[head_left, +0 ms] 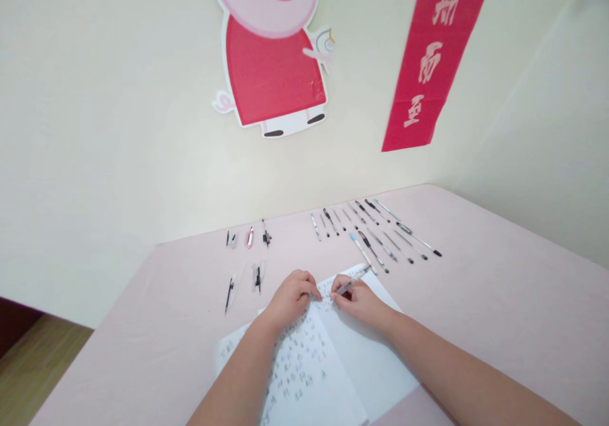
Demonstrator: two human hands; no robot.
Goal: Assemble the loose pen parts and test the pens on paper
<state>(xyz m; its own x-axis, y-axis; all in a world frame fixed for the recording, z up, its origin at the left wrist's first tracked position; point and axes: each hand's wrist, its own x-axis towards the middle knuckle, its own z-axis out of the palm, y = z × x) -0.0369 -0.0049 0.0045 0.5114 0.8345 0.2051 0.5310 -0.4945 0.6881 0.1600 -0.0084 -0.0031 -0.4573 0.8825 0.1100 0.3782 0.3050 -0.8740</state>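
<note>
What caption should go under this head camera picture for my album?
Right hand holds a pen on an open notebook, left hand rests there too, more pens lie behind.

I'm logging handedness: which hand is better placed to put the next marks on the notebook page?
The right hand, probably: its grip holds the pen with the tip down at the notebook. The left hand rests curled on the page and holds no pen.

Matt white paper notebook (handwritten) lies on smooth matt pink table.
</note>
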